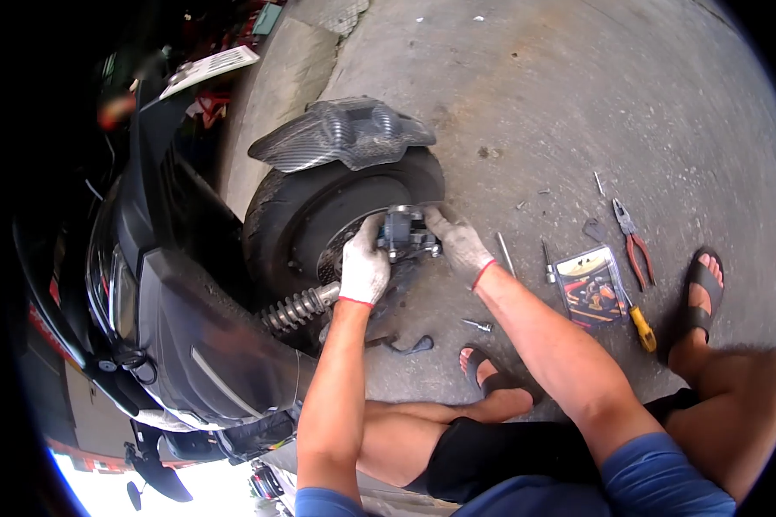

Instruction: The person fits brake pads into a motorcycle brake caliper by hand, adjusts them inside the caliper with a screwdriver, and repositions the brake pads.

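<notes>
A dark brake caliper with bright bolts is held beside the scooter's rear wheel. My left hand, in a white glove with a red cuff, grips its left side with closed fingers. On the opposite side, my right hand, gloved the same way, has its fingers closed against the caliper; the fingertips are partly hidden. Behind the left hand shows part of the perforated brake disc. A coil-spring shock absorber runs just below that hand. Over the tyre sits a carbon-patterned mudguard.
The scooter body fills the left side. On the concrete floor to the right lie red-handled pliers, a yellow-handled screwdriver, a printed tool pack, a metal rod and a small socket bit. My sandalled feet are close by.
</notes>
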A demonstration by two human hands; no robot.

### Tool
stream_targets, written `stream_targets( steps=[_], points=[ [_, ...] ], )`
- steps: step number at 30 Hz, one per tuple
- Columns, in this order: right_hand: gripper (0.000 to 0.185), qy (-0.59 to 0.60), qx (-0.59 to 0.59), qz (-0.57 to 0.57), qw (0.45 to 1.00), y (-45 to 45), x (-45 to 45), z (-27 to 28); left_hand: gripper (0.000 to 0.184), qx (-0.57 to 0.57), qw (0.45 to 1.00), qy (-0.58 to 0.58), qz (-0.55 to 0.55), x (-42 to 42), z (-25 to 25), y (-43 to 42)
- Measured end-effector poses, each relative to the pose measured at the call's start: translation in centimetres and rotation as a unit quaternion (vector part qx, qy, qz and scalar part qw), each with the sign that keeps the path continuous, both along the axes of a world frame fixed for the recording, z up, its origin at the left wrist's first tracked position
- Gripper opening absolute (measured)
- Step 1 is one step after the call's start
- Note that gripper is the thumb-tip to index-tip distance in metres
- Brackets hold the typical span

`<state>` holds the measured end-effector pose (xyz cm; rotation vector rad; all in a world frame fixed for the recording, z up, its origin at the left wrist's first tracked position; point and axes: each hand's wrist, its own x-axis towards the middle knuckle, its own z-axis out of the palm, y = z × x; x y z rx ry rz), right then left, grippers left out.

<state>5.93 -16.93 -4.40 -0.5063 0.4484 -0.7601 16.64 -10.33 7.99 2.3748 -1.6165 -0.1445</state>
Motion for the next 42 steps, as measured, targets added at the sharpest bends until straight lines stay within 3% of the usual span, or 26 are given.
stream_targets(
  steps=[5, 10, 12, 13, 15, 16, 18, 24, 26, 31, 35, 40, 42],
  points=[
    [0.034, 0.064, -0.032, -0.024, 0.997, 0.4, -0.3, 1.1, 0.06, 0.007, 0.997, 0.075, 0.017, 0.2, 0.0, 0.2],
    [0.032, 0.055, -0.025, -0.021, 0.998, 0.3, -1.0, 2.4, 0.072, 0.011, 0.985, 0.164, 0.057, -0.9, 0.9, 0.0],
    [0.032, 0.079, -0.05, -0.023, 0.995, 0.2, -1.1, 2.8, 0.069, -0.021, 0.952, 0.289, 0.098, -0.5, 0.9, 0.4],
    [0.032, 0.077, -0.05, -0.024, 0.995, 0.2, -1.2, 2.9, 0.069, -0.021, 0.953, 0.288, 0.097, -0.4, 0.9, 0.6],
    [0.033, 0.103, -0.071, -0.021, 0.992, 0.1, -1.5, 3.2, 0.053, -0.091, 0.827, 0.532, 0.157, -0.3, 0.8, 1.1],
    [0.033, 0.101, -0.071, -0.022, 0.992, 0.1, -1.5, 3.3, 0.053, -0.092, 0.828, 0.531, 0.157, -0.1, 1.1, 1.2],
    [0.032, 0.114, -0.09, -0.026, 0.989, 0.2, -1.6, 3.4, 0.044, -0.129, 0.655, 0.728, 0.156, 0.1, 1.7, 1.3],
    [0.031, 0.154, -0.106, -0.025, 0.982, 0.1, -1.3, 3.8, 0.054, -0.105, 0.754, 0.635, 0.134, -2.2, 2.5, 1.1],
    [0.032, 0.149, -0.104, -0.022, 0.983, 0.0, -1.3, 3.9, 0.054, -0.064, 0.819, 0.558, 0.119, -2.7, 2.8, 1.0],
    [0.033, 0.084, -0.064, -0.001, 0.994, -0.3, -1.1, 3.4, 0.053, -0.044, 0.833, 0.535, 0.134, -3.0, 3.2, 0.7],
    [0.032, 0.116, -0.091, 0.029, 0.989, -1.0, -1.9, 3.8, 0.045, -0.069, 0.814, 0.557, 0.151, -2.7, 2.8, 0.5],
    [0.044, -0.07, 0.016, 0.057, 0.996, -0.9, -2.3, 2.7, 0.037, -0.062, 0.797, 0.575, 0.173, -1.8, 2.5, 0.3],
    [0.05, -0.068, -0.011, 0.043, 0.997, -0.7, -3.0, 2.7, 0.035, -0.094, 0.8, 0.554, 0.21, -1.7, 2.3, 0.4]
  ],
)
